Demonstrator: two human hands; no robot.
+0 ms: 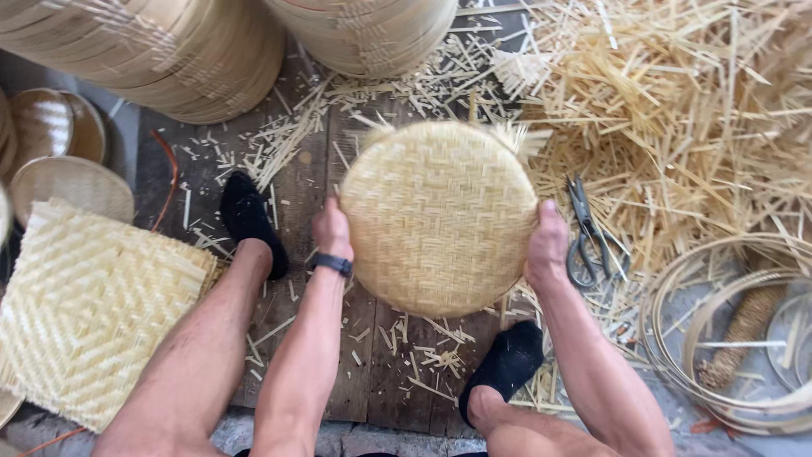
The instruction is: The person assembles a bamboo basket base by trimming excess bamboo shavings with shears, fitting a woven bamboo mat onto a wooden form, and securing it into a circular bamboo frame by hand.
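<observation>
Two bare legs and forearms are seen closest to the camera, with black socks (506,362) on both feet, planted on a dark wooden floor (372,372); a black wristband (332,264) is worn on the left wrist. A round woven bamboo tray (438,217) is held up between both hands, roughly centre frame, above the floor and between the feet; the left hand (331,230) is pressed against its left rim and the right hand (548,245) against its right rim; the fingers are wrapped behind the edge, so only the thumbs and backs of the hands can really be made out, but the tray is clearly gripped from both sides. A pair of scissors (587,237) is left lying just beside the right hand, on a big heap of bamboo offcuts (677,127); a square woven mat (85,313) is seen at the lower left, well apart from the tray; stacks of finished round trays (169,59) are piled along the top; thin bamboo hoops (727,338) are lying at the lower right.
</observation>
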